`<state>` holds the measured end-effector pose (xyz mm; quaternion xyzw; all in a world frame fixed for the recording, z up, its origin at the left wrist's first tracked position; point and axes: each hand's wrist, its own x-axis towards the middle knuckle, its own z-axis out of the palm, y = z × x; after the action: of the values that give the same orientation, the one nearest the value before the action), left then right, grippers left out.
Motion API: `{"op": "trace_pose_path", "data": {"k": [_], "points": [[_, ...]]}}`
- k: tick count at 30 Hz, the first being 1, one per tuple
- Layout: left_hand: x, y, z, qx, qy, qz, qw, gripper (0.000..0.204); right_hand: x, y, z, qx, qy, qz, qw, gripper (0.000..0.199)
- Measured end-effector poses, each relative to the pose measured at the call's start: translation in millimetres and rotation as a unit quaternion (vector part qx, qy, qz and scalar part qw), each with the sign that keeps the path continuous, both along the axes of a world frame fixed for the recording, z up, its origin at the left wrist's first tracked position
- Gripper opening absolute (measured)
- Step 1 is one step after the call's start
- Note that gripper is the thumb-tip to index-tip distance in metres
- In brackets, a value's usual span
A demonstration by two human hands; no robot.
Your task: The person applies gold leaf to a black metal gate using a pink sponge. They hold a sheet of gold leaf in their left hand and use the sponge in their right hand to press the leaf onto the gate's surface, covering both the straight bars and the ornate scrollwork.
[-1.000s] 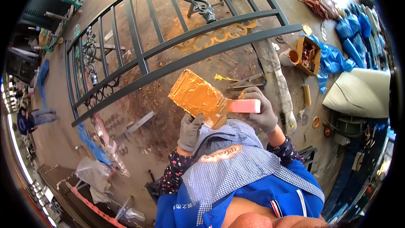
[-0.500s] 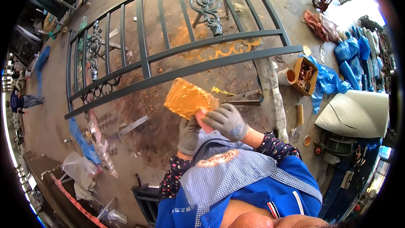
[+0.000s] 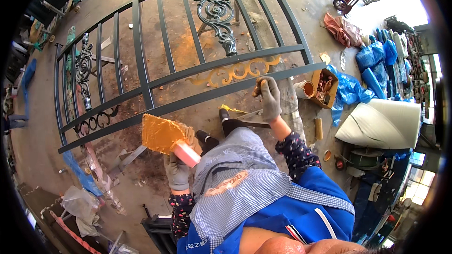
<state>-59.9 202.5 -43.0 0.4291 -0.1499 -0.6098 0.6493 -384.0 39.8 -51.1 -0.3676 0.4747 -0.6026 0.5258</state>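
Board (image 3: 161, 134), gold-coated and left of frame centre, sits clamped in the left hand (image 3: 178, 170). The right hand (image 3: 270, 98) has swung away toward the metal railing (image 3: 139, 42), closed round a small brownish pad (image 3: 256, 88), so each hand apparently works separately.

Grey-gloved hands (image 3: 270, 102), dark dotted sleeves (image 3: 297, 153), checked apron (image 3: 242, 160), blue top (image 3: 325, 200)

The left of two head-worn fisheye cameras looks steeply down, upright, straight edges bowing toward its dark rim. The checked apron (image 3: 245, 160) is close below at six o'clock. The left hand (image 3: 178, 171), at seven, and right hand (image 3: 270, 99), at two, are near; the railing (image 3: 139, 42) spans nine to two, farther off.
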Motion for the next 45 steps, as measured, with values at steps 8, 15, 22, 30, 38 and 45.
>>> {"op": "trace_pose_path", "data": {"k": [8, 15, 22, 30, 38, 45], "points": [[7, 7, -36, 0.058, -0.387, 0.053, 0.919, 0.038, -38, -120, -82, -0.151, 0.407, 0.221, 0.873, 0.03], [-19, -7, -44, 0.109, -0.114, 0.098, 0.983, 0.051, -53, -169, -110, -0.22, 0.44, 0.363, 0.791, 0.024], [-44, -44, -28, 0.115, -0.221, 0.091, 0.964, 0.045, -53, -181, -129, -0.208, 0.398, 0.372, 0.813, 0.019], [-61, -41, -23, 0.115, -0.195, 0.128, 0.966, 0.046, -49, -186, -132, -0.225, 0.431, 0.371, 0.791, 0.02], [-63, -15, -22, 0.113, -0.338, 0.106, 0.928, 0.045, -21, -147, -93, 0.027, 0.155, 0.406, 0.9, 0.04], [-76, -21, 3, 0.032, -0.122, 0.157, 0.98, 0.042, -25, -110, -89, 0.181, -0.023, 0.327, 0.927, 0.039]]}}
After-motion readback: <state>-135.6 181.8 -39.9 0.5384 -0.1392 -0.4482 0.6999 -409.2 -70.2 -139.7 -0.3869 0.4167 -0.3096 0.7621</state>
